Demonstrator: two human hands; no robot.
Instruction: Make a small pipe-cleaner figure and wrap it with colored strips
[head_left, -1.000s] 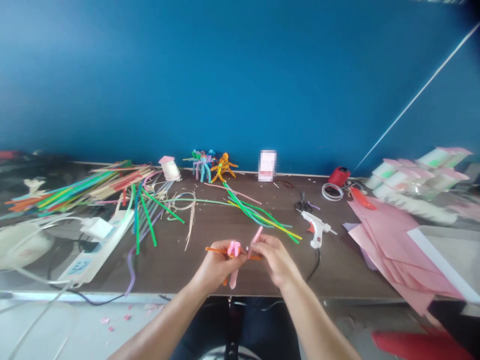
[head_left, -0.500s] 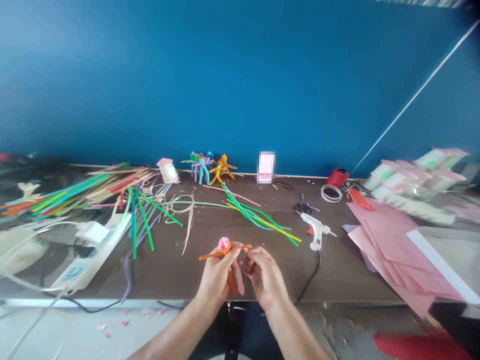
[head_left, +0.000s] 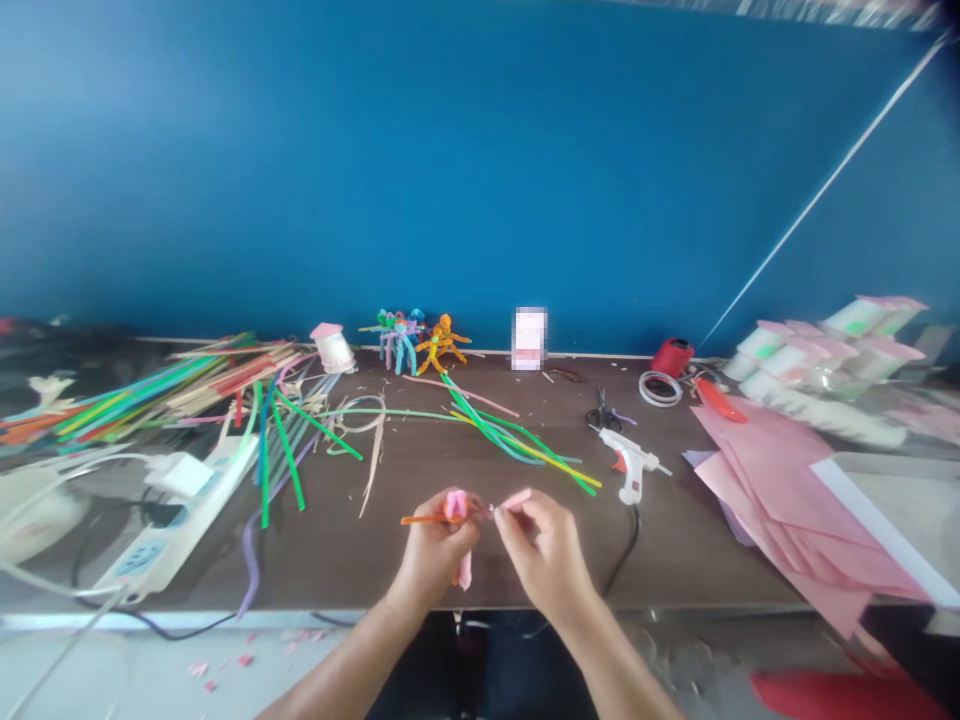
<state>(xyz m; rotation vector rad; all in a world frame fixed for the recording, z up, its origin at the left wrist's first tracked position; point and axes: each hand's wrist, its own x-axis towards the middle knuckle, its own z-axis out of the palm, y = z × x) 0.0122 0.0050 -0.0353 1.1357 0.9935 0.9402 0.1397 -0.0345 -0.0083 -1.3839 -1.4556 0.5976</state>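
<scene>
My left hand (head_left: 435, 548) grips a short orange pipe cleaner (head_left: 424, 519) that sticks out sideways from my fingers. A pink pipe cleaner bundle (head_left: 454, 506) sits on it, with a pink end hanging below my fist. My right hand (head_left: 540, 552) is close beside the left, pinching a thin pink pipe cleaner strand (head_left: 514, 498) between finger and thumb. The strand runs toward the bundle. Where they meet is small and partly hidden by my fingers.
Loose green and blue pipe cleaners (head_left: 289, 465) lie left on the brown table (head_left: 352, 565), with more (head_left: 517, 445) ahead. A white glue gun (head_left: 630, 462) and scissors (head_left: 604, 412) are to the right, beside pink paper sheets (head_left: 780, 500). A power strip (head_left: 180, 525) sits at left.
My right hand has risen and now pinches the pink strand near the bundle. My left hand has turned the orange piece, and the pink bundle has shifted with it.
</scene>
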